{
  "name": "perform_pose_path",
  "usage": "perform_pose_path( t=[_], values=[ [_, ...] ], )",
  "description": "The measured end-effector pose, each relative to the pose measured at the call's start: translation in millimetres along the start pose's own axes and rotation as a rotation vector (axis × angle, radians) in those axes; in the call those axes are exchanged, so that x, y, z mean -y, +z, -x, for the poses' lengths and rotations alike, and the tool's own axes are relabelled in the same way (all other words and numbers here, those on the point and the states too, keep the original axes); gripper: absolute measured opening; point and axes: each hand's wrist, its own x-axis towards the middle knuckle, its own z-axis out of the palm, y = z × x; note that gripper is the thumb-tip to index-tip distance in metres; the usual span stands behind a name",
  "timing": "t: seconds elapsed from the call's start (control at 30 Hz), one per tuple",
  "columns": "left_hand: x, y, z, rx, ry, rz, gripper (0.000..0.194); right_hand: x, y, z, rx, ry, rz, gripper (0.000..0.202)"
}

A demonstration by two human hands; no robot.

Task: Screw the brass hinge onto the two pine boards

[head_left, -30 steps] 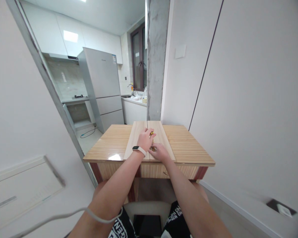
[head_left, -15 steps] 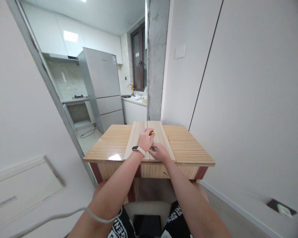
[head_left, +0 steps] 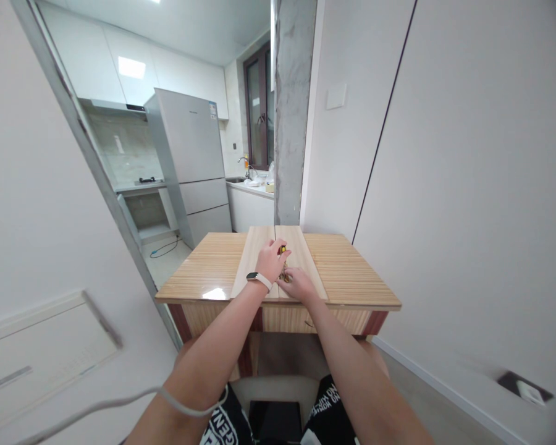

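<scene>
Over the light wooden boards (head_left: 254, 259) in the middle of the table, my left hand (head_left: 269, 259) is closed with its fingers around a small black and yellow object (head_left: 283, 250); its kind is too small to make out. My right hand (head_left: 299, 285) is just nearer to me, fingertips pinched on small brass-coloured metal pieces (head_left: 285, 275), partly hidden by the fingers. Whether these pieces join the black and yellow object cannot be made out. A smart band with a white strap (head_left: 259, 280) is on my left wrist.
The wooden table (head_left: 352, 272) has a drawer front (head_left: 287, 320) below its near edge. A grey cable (head_left: 120, 398) crosses by my left forearm. Beyond the table stand a grey fridge (head_left: 189, 136) and a kitchen sink counter (head_left: 252, 201). A white wall (head_left: 445, 185) is on the right.
Both hands stay in nearly the same place. The left fingers have shifted slightly around the black and yellow object.
</scene>
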Motion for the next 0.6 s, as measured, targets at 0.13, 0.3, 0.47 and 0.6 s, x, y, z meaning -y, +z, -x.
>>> perform_pose_path(
  t=[0.13,0.3,0.47,0.6],
  values=[
    [0.3,0.0,-0.5,0.021,0.018,0.024,0.019,1.3,-1.0,0.8,-0.008,0.001,0.005,0.022],
    [1.2,0.6,0.6,0.014,0.037,0.049,0.030,1.4,-1.5,1.1,-0.015,-0.002,0.004,0.022],
    [-0.2,0.5,1.9,0.000,0.060,0.036,0.019,1.5,-1.2,0.4,-0.008,0.001,0.009,0.021],
    [-2.3,1.0,1.5,-0.040,0.028,-0.003,0.018,1.5,-0.6,0.2,-0.010,0.002,0.011,0.022]
  ],
)
